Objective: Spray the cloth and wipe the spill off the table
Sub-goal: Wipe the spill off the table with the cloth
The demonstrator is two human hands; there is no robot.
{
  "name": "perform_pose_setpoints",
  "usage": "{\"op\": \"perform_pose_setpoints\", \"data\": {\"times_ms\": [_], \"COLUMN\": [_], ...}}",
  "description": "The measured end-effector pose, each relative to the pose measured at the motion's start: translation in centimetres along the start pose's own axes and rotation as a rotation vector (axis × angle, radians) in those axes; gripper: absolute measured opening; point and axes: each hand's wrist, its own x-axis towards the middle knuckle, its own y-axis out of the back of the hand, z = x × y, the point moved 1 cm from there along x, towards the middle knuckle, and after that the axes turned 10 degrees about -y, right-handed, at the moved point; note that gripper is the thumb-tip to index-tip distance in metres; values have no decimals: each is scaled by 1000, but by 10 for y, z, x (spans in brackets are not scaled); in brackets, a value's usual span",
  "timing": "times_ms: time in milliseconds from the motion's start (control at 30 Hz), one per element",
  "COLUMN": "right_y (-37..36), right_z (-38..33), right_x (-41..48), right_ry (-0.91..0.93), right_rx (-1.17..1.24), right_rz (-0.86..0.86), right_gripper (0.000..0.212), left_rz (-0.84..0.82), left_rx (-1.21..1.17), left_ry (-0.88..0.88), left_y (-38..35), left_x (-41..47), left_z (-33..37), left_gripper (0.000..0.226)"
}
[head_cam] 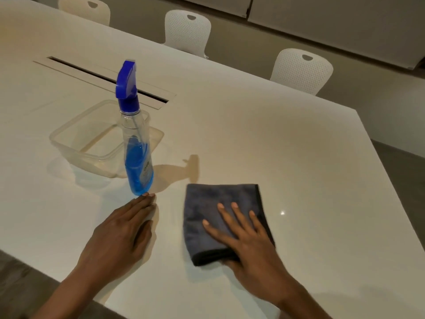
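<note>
A folded grey cloth point(207, 203) lies flat on the white table point(287, 146). My right hand point(243, 236) presses on the cloth with fingers spread, covering its near right part. A clear spray bottle point(138, 157) with blue liquid and a blue trigger head stands upright to the left of the cloth. My left hand point(124, 236) rests flat on the table just in front of the bottle, fingertips almost at its base, holding nothing. I cannot make out a spill on the table.
A clear plastic container point(92, 137) sits behind and left of the bottle. A long cable slot point(103, 77) runs across the table behind it. White chairs point(187, 31) stand along the far edge. The table's near edge is at bottom left.
</note>
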Motion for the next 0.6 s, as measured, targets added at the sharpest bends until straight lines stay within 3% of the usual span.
{"op": "perform_pose_setpoints", "data": {"times_ms": [100,233,333,433,600], "right_y": [4,10,15,19,19], "right_z": [39,100,127,117,54], "right_x": [5,65,137,194,215], "right_ry": [-44,-232,-350,-366,-204], "right_rx": [-54,90,99,80,59], "right_rz": [9,23,5,5,6], "right_gripper": [85,61,56,60,60], "left_rz": [-4,-15,-20,-17,-20], "left_rx": [-10,-7,3,-5,26], "left_ry": [1,5,1,1,-4], "left_y": [0,1,1,1,2], "left_x": [0,0,-1,-1,2], "left_z": [-1,0,-2,-2,0], "left_gripper": [56,56,56,55,56]}}
